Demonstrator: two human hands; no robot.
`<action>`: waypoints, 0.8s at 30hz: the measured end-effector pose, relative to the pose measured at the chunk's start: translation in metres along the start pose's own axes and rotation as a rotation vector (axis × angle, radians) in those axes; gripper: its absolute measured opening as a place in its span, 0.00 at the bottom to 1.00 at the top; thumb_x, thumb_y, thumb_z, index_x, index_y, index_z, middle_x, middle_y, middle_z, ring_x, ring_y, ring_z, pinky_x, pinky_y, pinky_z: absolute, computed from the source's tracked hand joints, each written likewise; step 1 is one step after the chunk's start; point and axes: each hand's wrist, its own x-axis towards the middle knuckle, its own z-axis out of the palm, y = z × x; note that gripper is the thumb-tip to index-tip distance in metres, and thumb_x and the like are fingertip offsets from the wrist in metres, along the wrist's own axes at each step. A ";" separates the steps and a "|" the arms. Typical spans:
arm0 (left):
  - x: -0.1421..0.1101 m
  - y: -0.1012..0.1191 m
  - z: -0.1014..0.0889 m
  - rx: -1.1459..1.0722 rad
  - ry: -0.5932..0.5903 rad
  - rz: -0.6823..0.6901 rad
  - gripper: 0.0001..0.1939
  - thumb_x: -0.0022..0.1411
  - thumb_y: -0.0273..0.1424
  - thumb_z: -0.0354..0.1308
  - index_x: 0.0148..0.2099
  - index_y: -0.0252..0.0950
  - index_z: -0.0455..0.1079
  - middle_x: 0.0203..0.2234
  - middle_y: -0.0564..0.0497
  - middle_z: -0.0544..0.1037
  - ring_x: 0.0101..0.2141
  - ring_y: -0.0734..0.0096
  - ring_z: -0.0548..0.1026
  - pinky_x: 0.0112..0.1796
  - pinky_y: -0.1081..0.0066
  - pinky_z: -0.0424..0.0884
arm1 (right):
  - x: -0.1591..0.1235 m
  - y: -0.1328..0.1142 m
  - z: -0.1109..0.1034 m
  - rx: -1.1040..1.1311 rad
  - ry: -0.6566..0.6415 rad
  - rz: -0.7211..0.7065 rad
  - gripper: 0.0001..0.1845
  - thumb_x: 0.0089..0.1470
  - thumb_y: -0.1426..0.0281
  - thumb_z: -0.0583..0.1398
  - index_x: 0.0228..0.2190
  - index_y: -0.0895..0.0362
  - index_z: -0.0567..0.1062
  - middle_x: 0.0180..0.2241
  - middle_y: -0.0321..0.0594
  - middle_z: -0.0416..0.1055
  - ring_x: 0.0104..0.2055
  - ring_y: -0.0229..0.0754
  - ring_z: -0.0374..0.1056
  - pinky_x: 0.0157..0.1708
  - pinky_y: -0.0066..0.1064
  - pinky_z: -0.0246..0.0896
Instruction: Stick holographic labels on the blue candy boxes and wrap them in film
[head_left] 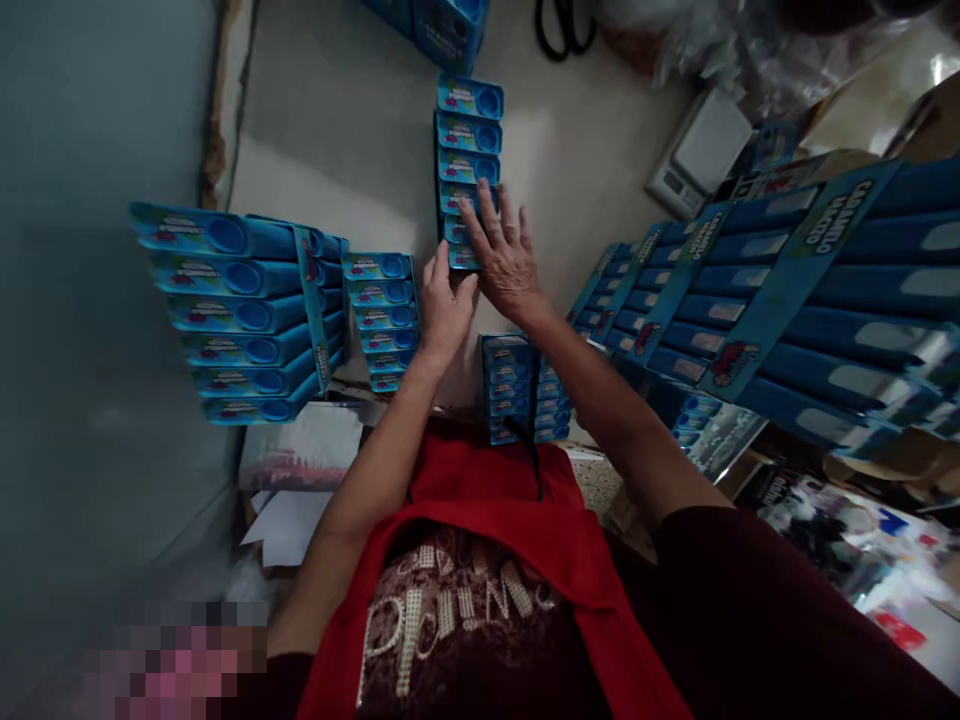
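A column of small blue candy boxes (470,135) with printed tops and round blue spots runs away from me on the pale table. My right hand (508,255) lies over its nearer boxes, palm down, fingers spread. At the near left corner of the column is my left hand (448,312), its fingers slightly bent and touching the end box, the thumb apart from them. Part of the near boxes is hidden under my hands. To the left stands another stack of the same boxes (386,318), and a shorter double stack (510,375) sits close to my apron.
A large banded stack of blue boxes (247,315) stands at the left by the wall. Bigger banded stacks (772,280) fill the right side. A small scale (709,145), black scissor handles (564,28) and plastic bags (750,60) lie at the back right.
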 end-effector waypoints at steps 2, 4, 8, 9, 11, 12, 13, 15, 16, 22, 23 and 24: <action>0.003 0.000 0.000 0.027 -0.005 -0.008 0.41 0.74 0.47 0.62 0.80 0.38 0.53 0.75 0.34 0.62 0.77 0.45 0.56 0.75 0.43 0.52 | 0.004 -0.005 0.007 0.002 0.024 0.022 0.35 0.72 0.51 0.56 0.74 0.46 0.63 0.77 0.42 0.58 0.84 0.58 0.35 0.80 0.69 0.35; -0.005 0.002 -0.001 0.055 0.015 -0.024 0.44 0.73 0.46 0.64 0.80 0.38 0.51 0.76 0.33 0.59 0.78 0.45 0.54 0.75 0.43 0.52 | 0.008 -0.006 0.014 0.005 0.056 0.024 0.36 0.72 0.48 0.54 0.74 0.45 0.62 0.77 0.38 0.58 0.84 0.54 0.34 0.80 0.67 0.29; -0.051 0.004 -0.004 0.101 0.005 -0.081 0.46 0.70 0.42 0.68 0.80 0.40 0.51 0.74 0.33 0.63 0.73 0.47 0.65 0.71 0.47 0.64 | -0.013 0.000 0.006 0.027 0.057 0.005 0.44 0.67 0.48 0.63 0.75 0.51 0.61 0.79 0.46 0.52 0.84 0.57 0.34 0.80 0.64 0.31; -0.066 0.002 -0.005 0.100 -0.013 -0.111 0.45 0.69 0.41 0.68 0.80 0.42 0.52 0.73 0.34 0.65 0.71 0.48 0.69 0.69 0.48 0.68 | -0.029 0.002 0.000 0.037 0.055 0.015 0.45 0.66 0.50 0.65 0.75 0.52 0.61 0.79 0.50 0.51 0.84 0.58 0.35 0.80 0.62 0.36; -0.095 -0.002 -0.008 0.092 -0.050 -0.194 0.44 0.68 0.40 0.69 0.79 0.43 0.55 0.70 0.34 0.68 0.65 0.49 0.75 0.65 0.50 0.73 | -0.078 0.003 -0.014 0.067 0.075 0.069 0.42 0.67 0.57 0.65 0.75 0.53 0.61 0.79 0.52 0.51 0.83 0.57 0.41 0.79 0.58 0.45; -0.108 -0.006 -0.009 0.086 -0.070 -0.240 0.43 0.67 0.40 0.70 0.78 0.43 0.57 0.69 0.34 0.70 0.64 0.49 0.76 0.63 0.50 0.75 | -0.108 0.003 -0.020 0.088 0.102 0.113 0.38 0.69 0.60 0.63 0.74 0.53 0.62 0.78 0.53 0.53 0.82 0.56 0.46 0.78 0.55 0.50; -0.121 -0.010 -0.010 0.077 -0.092 -0.285 0.43 0.66 0.40 0.71 0.77 0.43 0.58 0.68 0.34 0.71 0.63 0.48 0.77 0.63 0.50 0.75 | -0.141 0.002 -0.024 0.116 0.141 0.164 0.34 0.70 0.62 0.60 0.73 0.52 0.64 0.77 0.52 0.56 0.80 0.55 0.51 0.77 0.54 0.53; -0.143 -0.018 -0.012 0.039 -0.141 -0.376 0.45 0.65 0.42 0.72 0.77 0.40 0.59 0.67 0.32 0.73 0.64 0.46 0.76 0.63 0.49 0.75 | -0.206 -0.002 -0.027 0.168 0.230 0.271 0.30 0.70 0.60 0.59 0.70 0.49 0.68 0.73 0.51 0.63 0.77 0.54 0.58 0.76 0.53 0.58; -0.152 -0.022 -0.012 0.013 -0.167 -0.422 0.45 0.65 0.44 0.72 0.77 0.39 0.58 0.66 0.32 0.73 0.64 0.46 0.76 0.63 0.49 0.75 | -0.235 -0.002 -0.026 0.193 0.270 0.328 0.30 0.69 0.58 0.60 0.68 0.48 0.71 0.71 0.51 0.66 0.75 0.55 0.61 0.75 0.54 0.59; -0.176 -0.030 0.003 -0.049 -0.208 -0.510 0.50 0.65 0.53 0.70 0.78 0.37 0.55 0.71 0.31 0.68 0.70 0.49 0.71 0.70 0.55 0.67 | -0.308 0.027 0.005 0.702 0.515 0.879 0.43 0.59 0.39 0.61 0.61 0.57 0.77 0.61 0.57 0.77 0.65 0.61 0.73 0.67 0.59 0.67; -0.175 -0.029 0.008 -0.056 -0.196 -0.501 0.51 0.65 0.53 0.70 0.79 0.37 0.54 0.73 0.31 0.67 0.71 0.50 0.69 0.70 0.56 0.65 | -0.306 0.034 0.009 0.782 0.528 0.916 0.44 0.57 0.37 0.61 0.59 0.58 0.78 0.59 0.57 0.78 0.64 0.62 0.74 0.66 0.60 0.68; -0.172 -0.028 0.014 -0.064 -0.183 -0.495 0.51 0.66 0.52 0.70 0.79 0.37 0.52 0.74 0.31 0.65 0.72 0.51 0.68 0.71 0.57 0.65 | -0.303 0.041 0.013 0.835 0.524 0.914 0.44 0.55 0.35 0.62 0.57 0.57 0.80 0.58 0.55 0.80 0.63 0.62 0.75 0.66 0.60 0.68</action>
